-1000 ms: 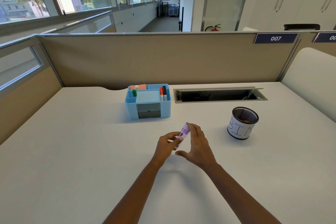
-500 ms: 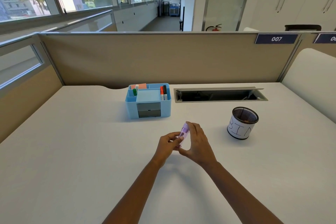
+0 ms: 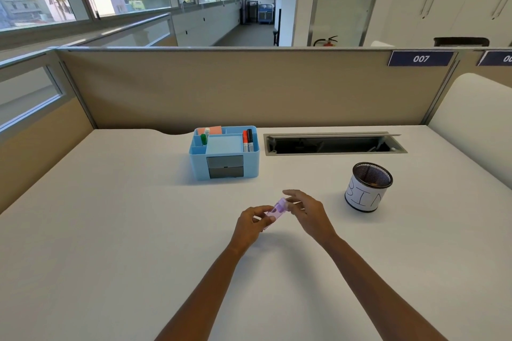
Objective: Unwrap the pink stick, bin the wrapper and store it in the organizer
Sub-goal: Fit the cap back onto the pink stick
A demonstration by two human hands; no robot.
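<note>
A pink stick (image 3: 275,211) in a clear wrapper is held above the middle of the white desk. My left hand (image 3: 250,225) grips its lower half. My right hand (image 3: 307,212) pinches its upper end with the fingertips. Behind the hands stands the light blue organizer (image 3: 253,166), with markers, a green stick and sticky notes in its compartments. To the right stands the mesh cup (image 3: 367,188) labelled BIN.
An open cable tray slot (image 3: 332,144) is set into the desk behind the bin. A beige partition (image 3: 249,88) closes the back of the desk. A white chair back (image 3: 476,124) rises at the right.
The stick has tilted lower and shifted slightly left. My right hand has moved from beside the stick to pinching its upper end.
</note>
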